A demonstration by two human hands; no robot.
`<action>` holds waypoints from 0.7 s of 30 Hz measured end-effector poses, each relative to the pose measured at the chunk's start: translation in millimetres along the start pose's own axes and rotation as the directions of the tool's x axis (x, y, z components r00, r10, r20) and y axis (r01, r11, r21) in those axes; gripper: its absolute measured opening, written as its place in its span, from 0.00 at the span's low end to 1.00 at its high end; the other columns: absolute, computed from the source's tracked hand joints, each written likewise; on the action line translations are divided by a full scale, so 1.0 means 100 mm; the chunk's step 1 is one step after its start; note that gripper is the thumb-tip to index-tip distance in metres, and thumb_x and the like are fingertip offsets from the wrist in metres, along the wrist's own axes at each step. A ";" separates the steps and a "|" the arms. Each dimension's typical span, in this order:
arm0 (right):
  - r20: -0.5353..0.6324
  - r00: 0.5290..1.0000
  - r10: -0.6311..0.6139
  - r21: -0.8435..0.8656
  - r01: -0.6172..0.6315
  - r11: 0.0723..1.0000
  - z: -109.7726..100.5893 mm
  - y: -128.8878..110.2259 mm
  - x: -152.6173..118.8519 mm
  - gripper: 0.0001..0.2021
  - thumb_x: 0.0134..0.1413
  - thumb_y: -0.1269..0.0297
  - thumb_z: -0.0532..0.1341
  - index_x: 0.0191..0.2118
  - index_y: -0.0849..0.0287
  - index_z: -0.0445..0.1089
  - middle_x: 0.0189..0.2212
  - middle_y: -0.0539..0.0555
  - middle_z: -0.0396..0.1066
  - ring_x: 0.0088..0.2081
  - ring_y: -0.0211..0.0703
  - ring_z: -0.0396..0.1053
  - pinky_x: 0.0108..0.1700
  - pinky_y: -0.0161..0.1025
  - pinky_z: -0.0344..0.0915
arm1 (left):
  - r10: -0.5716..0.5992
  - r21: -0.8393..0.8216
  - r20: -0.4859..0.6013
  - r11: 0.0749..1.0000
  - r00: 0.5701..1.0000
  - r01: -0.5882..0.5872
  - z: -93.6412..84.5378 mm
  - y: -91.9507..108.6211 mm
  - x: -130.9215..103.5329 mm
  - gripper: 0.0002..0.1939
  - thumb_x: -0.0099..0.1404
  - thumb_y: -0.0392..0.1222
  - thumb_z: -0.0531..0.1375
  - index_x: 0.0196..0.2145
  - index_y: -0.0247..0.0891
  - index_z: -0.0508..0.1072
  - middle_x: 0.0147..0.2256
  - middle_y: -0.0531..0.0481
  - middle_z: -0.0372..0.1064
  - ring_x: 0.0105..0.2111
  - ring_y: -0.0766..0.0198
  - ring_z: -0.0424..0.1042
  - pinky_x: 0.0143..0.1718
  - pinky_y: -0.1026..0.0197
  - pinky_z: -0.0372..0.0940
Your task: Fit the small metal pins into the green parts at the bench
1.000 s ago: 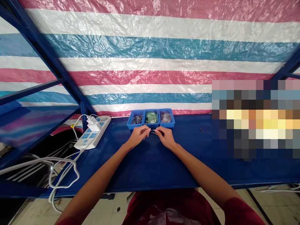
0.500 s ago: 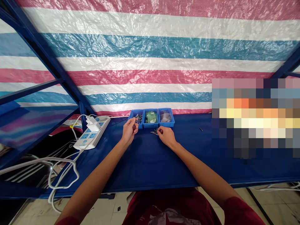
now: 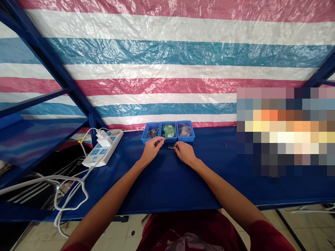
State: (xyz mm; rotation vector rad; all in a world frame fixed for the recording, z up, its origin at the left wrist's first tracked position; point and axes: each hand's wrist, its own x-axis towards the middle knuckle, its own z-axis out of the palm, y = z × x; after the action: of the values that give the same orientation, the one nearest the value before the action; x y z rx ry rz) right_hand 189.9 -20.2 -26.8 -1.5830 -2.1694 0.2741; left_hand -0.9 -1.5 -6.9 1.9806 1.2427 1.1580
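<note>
My left hand (image 3: 151, 150) hovers at the front edge of the left blue bin (image 3: 143, 136), its thumb and fingers stretched to the right with a gap between them. I see nothing in it. Beside it on the table, my right hand (image 3: 185, 152) has its fingertips pinched at a few thin metal pieces (image 3: 171, 147); whether one is between the fingers is too small to tell. Many dark, slim metal pieces (image 3: 153, 133) fill the left bin. The middle bin (image 3: 167, 140) contains a green bag with pale pieces (image 3: 169, 131), and the right bin (image 3: 186, 138) a clear plastic bag (image 3: 184, 130).
A white power strip (image 3: 103, 150) with a plugged-in adapter (image 3: 103, 138) and loose white cables (image 3: 85, 190) occupies the table's left side. One small dark piece (image 3: 224, 144) lies to the right on the blue table (image 3: 172, 184). Striped sheeting (image 3: 162, 83) hangs behind.
My left hand has moved right and toward me, from over the left bin to its front edge, and its fingers have spread from a pinch. My right hand has barely moved.
</note>
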 end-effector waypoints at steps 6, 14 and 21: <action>-0.116 0.987 -0.112 0.118 0.126 0.985 0.04 0.04 0.00 0.06 0.63 0.67 0.53 0.38 0.57 0.67 0.36 0.52 0.73 0.36 0.41 0.69 0.35 0.35 0.59 | 0.169 0.197 0.147 0.961 0.975 -0.196 0.01 0.00 -0.01 0.13 0.66 0.47 0.55 0.38 0.37 0.75 0.37 0.47 0.75 0.31 0.62 0.71 0.34 0.62 0.64; -0.228 0.961 -0.155 0.239 0.209 0.948 0.04 0.02 -0.02 0.09 0.64 0.64 0.52 0.38 0.57 0.69 0.36 0.54 0.73 0.37 0.41 0.69 0.39 0.35 0.62 | 0.170 0.173 0.210 0.963 0.963 -0.208 0.01 -0.01 -0.01 0.13 0.66 0.49 0.55 0.33 0.38 0.75 0.32 0.48 0.74 0.30 0.62 0.70 0.35 0.63 0.63; -0.277 0.956 -0.092 0.378 0.197 0.904 0.05 0.02 -0.03 0.10 0.62 0.61 0.53 0.41 0.58 0.70 0.35 0.54 0.72 0.35 0.41 0.69 0.40 0.35 0.65 | 0.099 0.038 0.182 0.993 0.978 -0.108 0.01 0.08 -0.03 0.13 0.63 0.48 0.57 0.28 0.39 0.75 0.26 0.50 0.72 0.26 0.62 0.67 0.28 0.64 0.59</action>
State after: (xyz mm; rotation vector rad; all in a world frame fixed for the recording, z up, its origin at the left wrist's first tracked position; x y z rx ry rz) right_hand 190.1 -21.6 -32.6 -1.1504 -1.8733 0.4170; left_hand 2.8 -7.2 -2.2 2.1554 1.0962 0.9801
